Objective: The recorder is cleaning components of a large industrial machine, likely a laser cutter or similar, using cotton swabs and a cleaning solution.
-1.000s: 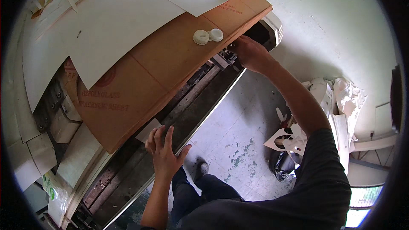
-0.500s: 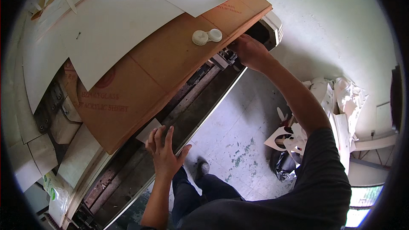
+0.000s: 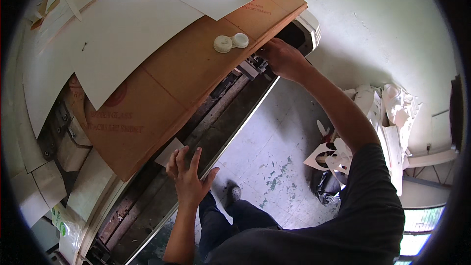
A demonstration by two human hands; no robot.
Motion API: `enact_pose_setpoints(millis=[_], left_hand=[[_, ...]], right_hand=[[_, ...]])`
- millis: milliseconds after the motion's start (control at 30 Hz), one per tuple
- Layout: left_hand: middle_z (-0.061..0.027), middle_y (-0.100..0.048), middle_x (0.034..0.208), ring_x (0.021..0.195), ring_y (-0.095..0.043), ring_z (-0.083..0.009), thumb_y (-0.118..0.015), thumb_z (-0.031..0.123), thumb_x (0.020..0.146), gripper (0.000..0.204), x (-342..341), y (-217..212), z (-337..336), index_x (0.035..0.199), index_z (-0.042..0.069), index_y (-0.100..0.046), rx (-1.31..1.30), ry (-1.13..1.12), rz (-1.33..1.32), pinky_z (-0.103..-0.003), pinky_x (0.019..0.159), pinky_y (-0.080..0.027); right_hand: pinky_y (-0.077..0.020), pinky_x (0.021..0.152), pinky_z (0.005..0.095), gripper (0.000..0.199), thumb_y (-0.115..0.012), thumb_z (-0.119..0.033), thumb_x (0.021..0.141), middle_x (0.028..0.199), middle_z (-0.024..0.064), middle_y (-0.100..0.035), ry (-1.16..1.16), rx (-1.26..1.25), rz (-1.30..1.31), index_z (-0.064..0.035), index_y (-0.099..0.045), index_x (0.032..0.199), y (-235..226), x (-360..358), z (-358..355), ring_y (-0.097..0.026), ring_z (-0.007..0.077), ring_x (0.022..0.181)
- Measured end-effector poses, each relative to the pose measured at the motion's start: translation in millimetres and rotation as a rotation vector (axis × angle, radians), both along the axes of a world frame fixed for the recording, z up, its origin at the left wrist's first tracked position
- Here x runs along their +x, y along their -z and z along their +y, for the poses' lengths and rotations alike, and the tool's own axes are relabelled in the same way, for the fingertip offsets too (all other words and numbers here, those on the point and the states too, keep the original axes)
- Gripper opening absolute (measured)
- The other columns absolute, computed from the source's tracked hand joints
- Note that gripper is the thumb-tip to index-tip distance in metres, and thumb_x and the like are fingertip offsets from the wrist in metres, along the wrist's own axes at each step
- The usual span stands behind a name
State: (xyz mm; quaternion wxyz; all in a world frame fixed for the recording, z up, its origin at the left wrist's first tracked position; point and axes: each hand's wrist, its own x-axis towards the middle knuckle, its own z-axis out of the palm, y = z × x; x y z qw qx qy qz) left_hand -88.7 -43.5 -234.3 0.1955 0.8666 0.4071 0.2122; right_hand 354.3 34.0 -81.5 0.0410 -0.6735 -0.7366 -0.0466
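Note:
My left hand (image 3: 190, 181) is held over the near rail of a long dark machine bed, its fingers spread and nothing in them. Beside its fingertips a small white piece (image 3: 170, 152) pokes out from under a brown paper-covered sheet (image 3: 162, 88). My right arm reaches far forward. There my right hand (image 3: 283, 60) is at the sheet's far edge, close to a metal mechanism (image 3: 252, 67). Its fingertips are hidden, so what they touch cannot be made out. A white lens case with two round lids (image 3: 230, 43) lies on the brown sheet.
Large white sheets (image 3: 132, 34) overlap the brown one. On the floor to the right are a black bag (image 3: 325, 186) and a heap of white cut-out scraps (image 3: 387, 113). A clear plastic bag (image 3: 71, 225) hangs at the lower left. A pale wall (image 3: 382, 29) stands beyond.
The view has shifted slightly, so the sheets and lens case appear a little further left. My left hand keeps its spread pose, and my right hand stays at the mechanism.

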Motion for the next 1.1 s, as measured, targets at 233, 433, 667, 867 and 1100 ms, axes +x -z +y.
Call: enact_pose_setpoints(millis=[233, 433, 667, 867, 1100], left_hand=[[-0.0191, -0.051, 0.156, 0.152, -0.038, -0.0413, -0.075, 0.072, 0.096, 0.078, 0, -1, 1, 0.148, 0.013, -0.069, -0.001, 0.007, -0.016, -0.061, 0.124, -0.025], [-0.0186, -0.052, 0.155, 0.151, -0.038, -0.0415, -0.079, 0.066, 0.095, 0.074, -5, 0, 0, 0.146, 0.012, -0.070, -0.009, 0.035, -0.063, -0.060, 0.124, -0.027], [-0.0138, -0.072, 0.130, 0.128, -0.065, -0.0406, -0.096, 0.031, 0.084, 0.048, -3, -46, -2, 0.125, 0.010, -0.081, 0.037, 0.312, -0.402, -0.052, 0.107, -0.053], [-0.0111, -0.076, 0.121, 0.121, -0.070, -0.0347, -0.089, 0.011, 0.083, 0.032, 45, -194, 30, 0.115, 0.012, -0.082, 0.456, 0.349, -0.553, -0.049, 0.103, -0.056], [-0.0151, -0.069, 0.138, 0.135, -0.061, -0.0381, -0.082, 0.017, 0.096, 0.048, 107, -273, 109, 0.142, 0.006, -0.070, 0.302, 0.047, -0.191, -0.052, 0.115, -0.050]], right_hand=[[-0.0563, 0.114, 0.0437, 0.040, -0.071, -0.001, 0.088, 0.136, 0.0145, -0.066, -0.192, 0.075, -0.140, -0.0080, -0.080, 0.127, -2, 10, 0, -0.065, 0.0341, 0.132], [-0.0600, 0.104, 0.0453, 0.027, -0.074, -0.006, 0.092, 0.128, 0.0146, -0.066, -0.156, 0.093, -0.138, -0.0067, -0.081, 0.118, 12, 9, -1, -0.068, 0.0332, 0.122], [-0.0586, 0.098, 0.0398, 0.017, -0.078, -0.007, 0.097, 0.117, 0.0124, -0.070, 0.250, 0.245, 0.508, -0.0035, -0.082, 0.114, -3, -23, -52, -0.070, 0.0316, 0.115], [-0.0524, 0.092, 0.0308, 0.016, -0.079, -0.011, 0.105, 0.104, 0.0020, -0.071, 0.429, 0.527, 1.343, -0.0021, -0.082, 0.118, -32, -78, -123, -0.066, 0.0157, 0.098], [-0.0468, 0.085, 0.0282, 0.021, -0.079, -0.007, 0.104, 0.099, 0.0012, -0.073, 0.240, 0.591, 2.095, 0.0028, -0.080, 0.122, -79, -92, -150, -0.059, 0.0117, 0.091]])
